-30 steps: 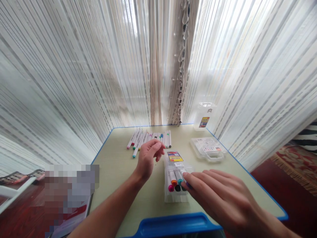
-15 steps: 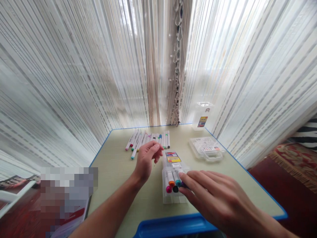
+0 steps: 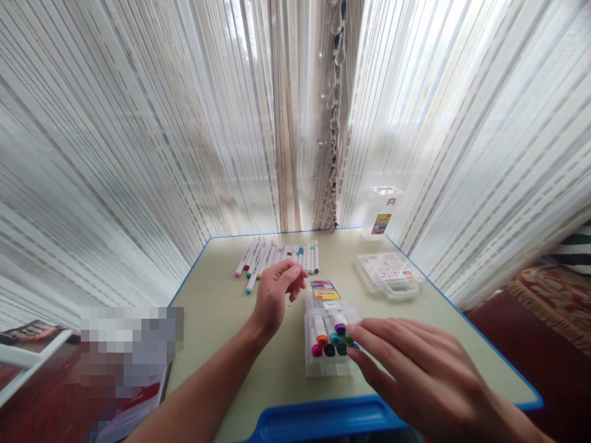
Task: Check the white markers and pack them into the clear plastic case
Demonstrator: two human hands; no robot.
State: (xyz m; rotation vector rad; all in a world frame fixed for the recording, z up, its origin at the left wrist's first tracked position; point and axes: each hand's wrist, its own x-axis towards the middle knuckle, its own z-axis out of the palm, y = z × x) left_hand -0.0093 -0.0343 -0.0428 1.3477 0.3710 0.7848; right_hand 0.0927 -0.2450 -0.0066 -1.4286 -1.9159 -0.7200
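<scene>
A clear plastic case (image 3: 329, 369) lies on the table with its lid tipped back and several white markers inside, caps toward me. Pink, orange, black, teal and purple caps show, the purple-capped marker (image 3: 340, 328) on top. At the case's right side, the thumb and fingertips of my right hand (image 3: 415, 363) pinch a green-capped marker (image 3: 349, 338), partly covered by the fingers. My left hand (image 3: 279, 292) hovers left of the lid, fingers curled in and nothing visible in them. Behind it lies a row of loose white markers (image 3: 258, 264) with coloured caps.
Another clear case (image 3: 390, 277) lies flat at the right, and a clear case (image 3: 381, 215) stands upright at the back right corner. A blue tray edge (image 3: 323, 415) runs along the table's front. String curtains (image 3: 184, 123) hang behind the table.
My right hand has shifted slightly right, off the purple-capped marker, which now rests on top in the case. My left hand stays nearly where it was.
</scene>
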